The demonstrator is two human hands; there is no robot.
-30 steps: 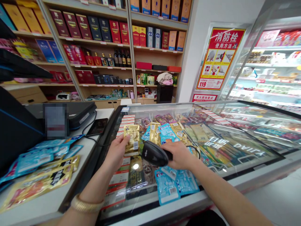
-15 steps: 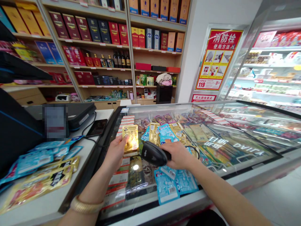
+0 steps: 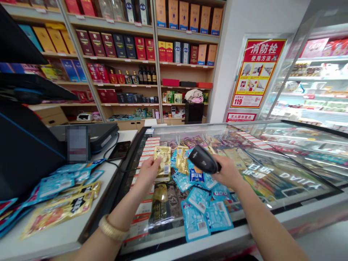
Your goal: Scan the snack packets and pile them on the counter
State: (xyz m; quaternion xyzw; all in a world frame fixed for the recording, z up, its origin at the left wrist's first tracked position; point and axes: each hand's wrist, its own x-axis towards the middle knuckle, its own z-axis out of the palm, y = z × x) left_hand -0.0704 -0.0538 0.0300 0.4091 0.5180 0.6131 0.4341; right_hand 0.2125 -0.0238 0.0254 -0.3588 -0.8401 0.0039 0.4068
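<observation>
Pinched by its left edge, a gold snack packet (image 3: 164, 165) is in my left hand (image 3: 147, 174), above the freezer's glass top. My right hand (image 3: 227, 172) grips a black barcode scanner (image 3: 203, 160) by its handle, which the fingers mostly hide. The scanner's head points up and left, apart from the packet. Beneath it several blue snack packets (image 3: 197, 219) lie on the glass, some with barcodes up. Another gold packet (image 3: 182, 159) rests among them, between the held packet and the scanner.
The glass-topped freezer (image 3: 272, 181) has packages inside. On the white counter (image 3: 62, 232) at left lie more blue packets (image 3: 54, 183), gold packets (image 3: 65, 206), a dark phone (image 3: 119, 150) and a cable. A payment screen (image 3: 78, 144) stands behind. Boxed bottles fill shelves (image 3: 119, 58) beyond.
The scanner has moved up and right, away from the gold packet, and its head has turned upward. The packet's barcode now shows. The whole view has shifted slightly.
</observation>
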